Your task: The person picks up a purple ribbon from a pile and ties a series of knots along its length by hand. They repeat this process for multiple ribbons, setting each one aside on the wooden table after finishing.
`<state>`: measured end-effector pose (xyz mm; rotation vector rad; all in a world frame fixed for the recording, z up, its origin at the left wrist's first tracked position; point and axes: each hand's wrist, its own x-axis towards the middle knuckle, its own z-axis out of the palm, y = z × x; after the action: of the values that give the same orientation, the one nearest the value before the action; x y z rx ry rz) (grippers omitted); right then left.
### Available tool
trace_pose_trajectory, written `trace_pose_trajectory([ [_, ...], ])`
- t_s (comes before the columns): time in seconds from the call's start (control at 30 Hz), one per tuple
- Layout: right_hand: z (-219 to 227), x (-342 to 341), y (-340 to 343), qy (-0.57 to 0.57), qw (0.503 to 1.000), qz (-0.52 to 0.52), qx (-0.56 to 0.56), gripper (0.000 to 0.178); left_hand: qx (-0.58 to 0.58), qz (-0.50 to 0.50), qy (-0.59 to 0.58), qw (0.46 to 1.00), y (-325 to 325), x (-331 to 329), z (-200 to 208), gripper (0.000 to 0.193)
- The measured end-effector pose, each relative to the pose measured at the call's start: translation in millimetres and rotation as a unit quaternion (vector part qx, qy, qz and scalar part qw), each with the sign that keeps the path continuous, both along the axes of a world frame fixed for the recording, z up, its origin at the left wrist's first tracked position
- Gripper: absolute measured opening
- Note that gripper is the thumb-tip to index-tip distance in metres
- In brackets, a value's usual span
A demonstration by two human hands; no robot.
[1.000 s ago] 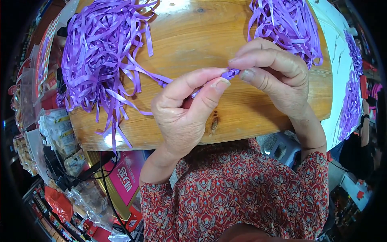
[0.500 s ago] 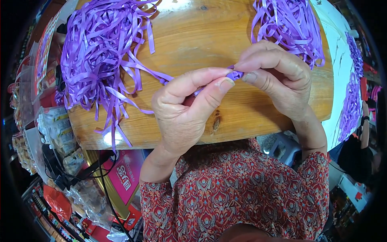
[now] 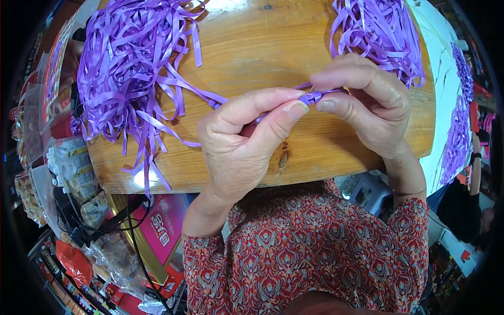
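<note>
Over the wooden tabletop (image 3: 247, 58), a small knot in a purple ribbon (image 3: 314, 97) sits between my hands. My left hand (image 3: 236, 139) pinches the ribbon just beside the knot with thumb and forefinger. From behind that hand the ribbon runs left to the large tangled pile of purple ribbons (image 3: 126, 68). At the knot's other side, my right hand (image 3: 380, 107) has its thumb under a short ribbon end, with the forefinger lifted away and slightly blurred. A thin ribbon loop shows just above the knot.
Another purple ribbon pile (image 3: 380, 39) lies at the table's far right. More ribbons (image 3: 455, 139) lie on a white marbled surface beyond. Plastic packages (image 3: 76, 165) and a black cable (image 3: 137, 239) crowd the left. A person's arm (image 3: 475, 168) shows at the right edge.
My right forefinger has lifted off the thumb, parting the pinch. The knot now shows plainly, with a ribbon end lying toward my right hand. My left hand has barely moved.
</note>
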<state>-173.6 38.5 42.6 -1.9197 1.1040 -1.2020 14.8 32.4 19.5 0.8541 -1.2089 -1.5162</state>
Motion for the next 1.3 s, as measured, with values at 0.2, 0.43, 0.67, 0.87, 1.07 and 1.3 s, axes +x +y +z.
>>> trace_pose_trajectory([
  [0.2, 1, -3, -5, 0.038, 0.996, 0.036, -0.072, 0.015, 0.006, -0.028, 0.020, 0.999, -3, 0, 4, 0.011],
  [0.43, 2, -2, -2, 0.077, 0.992, 0.017, -0.103, 0.017, 0.012, -0.016, 0.004, 1.000, -1, -2, 4, 0.010],
  [0.67, 4, 0, -1, 0.103, 0.987, 0.009, -0.125, 0.017, -0.034, 0.017, -0.017, 0.999, 2, -5, -3, 0.009],
  [0.87, 2, -1, -3, 0.111, 0.987, 0.017, -0.117, 0.015, -0.065, 0.019, -0.010, 0.998, -1, -7, -6, 0.009],
  [1.07, 0, -1, -4, 0.044, 0.996, 0.014, -0.081, 0.016, -0.104, 0.053, -0.018, 0.993, -1, -12, -9, 0.012],
  [1.3, -2, 1, 0, 0.020, 0.997, 0.019, -0.074, 0.017, -0.273, 0.076, -0.160, 0.946, 3, -3, -7, 0.020],
])
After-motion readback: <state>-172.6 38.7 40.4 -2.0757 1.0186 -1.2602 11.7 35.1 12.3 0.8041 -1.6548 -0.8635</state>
